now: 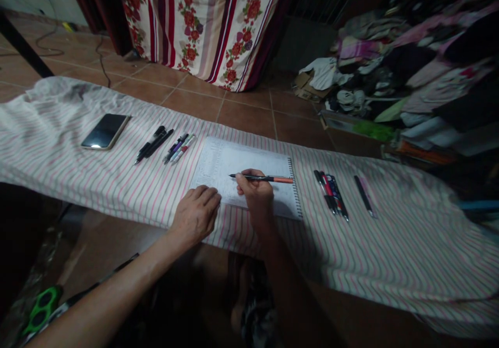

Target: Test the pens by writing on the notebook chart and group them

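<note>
The right hand [255,195] is closed around a slim pen [265,178], pinched near its dark tip. The pen lies almost level across the page, its orange end pointing right. It sits over the near middle of a spiral notebook [249,156] lying open and flat on a striped cloth [97,182]. The left hand [197,213] holds nothing: it rests knuckles up, fingers loosely curled, at the notebook's near left corner. The pen looks light, stiff and smooth, best gripped low on the barrel close to the tip. The notebook's pages seem thin and apt to slide on the soft cloth, so a palm on a corner would steady them. To the far left lie a phone [104,131], two black pens [154,144] and a few coloured pens [179,148]. More pens [331,192] lie right of the notebook, with a single black pen [363,195] beyond them.
</note>
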Demonstrator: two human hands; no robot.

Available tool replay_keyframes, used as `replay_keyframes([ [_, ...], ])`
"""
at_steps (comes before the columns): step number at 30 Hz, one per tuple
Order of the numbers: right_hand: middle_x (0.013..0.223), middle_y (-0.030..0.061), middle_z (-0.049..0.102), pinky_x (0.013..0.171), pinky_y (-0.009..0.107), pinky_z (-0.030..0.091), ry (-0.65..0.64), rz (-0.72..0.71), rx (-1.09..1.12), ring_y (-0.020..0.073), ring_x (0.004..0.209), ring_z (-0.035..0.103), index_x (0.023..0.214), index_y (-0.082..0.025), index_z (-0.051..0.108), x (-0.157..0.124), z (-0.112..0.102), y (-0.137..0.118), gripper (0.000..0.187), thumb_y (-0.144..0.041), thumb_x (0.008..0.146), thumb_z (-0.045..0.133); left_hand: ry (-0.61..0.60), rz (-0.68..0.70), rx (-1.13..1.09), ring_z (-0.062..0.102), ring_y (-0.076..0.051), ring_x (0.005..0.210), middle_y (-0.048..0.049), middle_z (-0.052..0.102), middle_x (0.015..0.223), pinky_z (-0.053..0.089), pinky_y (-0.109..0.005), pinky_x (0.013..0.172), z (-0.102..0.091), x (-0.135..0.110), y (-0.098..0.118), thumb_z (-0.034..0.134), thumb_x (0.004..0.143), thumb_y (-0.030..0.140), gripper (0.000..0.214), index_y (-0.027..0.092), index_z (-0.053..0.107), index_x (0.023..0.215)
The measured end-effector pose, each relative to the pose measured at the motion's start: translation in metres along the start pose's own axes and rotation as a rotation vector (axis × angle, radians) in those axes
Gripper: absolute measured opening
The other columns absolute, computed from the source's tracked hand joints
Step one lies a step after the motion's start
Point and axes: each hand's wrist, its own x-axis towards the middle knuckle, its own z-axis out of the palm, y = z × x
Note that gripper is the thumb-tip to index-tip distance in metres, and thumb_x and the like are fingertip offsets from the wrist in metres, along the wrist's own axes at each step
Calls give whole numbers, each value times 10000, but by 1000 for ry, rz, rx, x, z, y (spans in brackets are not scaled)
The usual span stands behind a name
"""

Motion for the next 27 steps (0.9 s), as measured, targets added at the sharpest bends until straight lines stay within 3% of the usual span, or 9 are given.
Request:
replay_keyframes([
  [6, 435, -91, 499, 367, 171, 353, 56, 24, -26, 73, 382, 447, 753, -197, 528, 2, 5, -1, 245, -361, 639, 669, 23, 18, -29, 519, -221, 937, -78, 613, 926, 439, -372, 792, -1, 2, 1, 402, 881, 202, 210, 189, 593, 966],
  [14, 534, -39, 571, 431, 192, 435, 73, 1, -2, 92, 479, 534, 773, -168, 603, 5, 8, -5, 241, -372, 656, 652, -2, -1, -33, 507, -220, 907, -70, 609, 922, 431, -374, 780, 1, 5, 0, 404, 885, 208, 204, 180, 594, 954],
  [27, 494, -56, 546, 429, 200, 413, 76, -8, -56, 93, 439, 507, 775, -174, 588, 13, 13, 1, 251, -391, 664, 650, 72, -32, -91, 533, -200, 851, -59, 627, 847, 458, -370, 761, 1, 12, -1, 419, 884, 209, 200, 178, 616, 873],
])
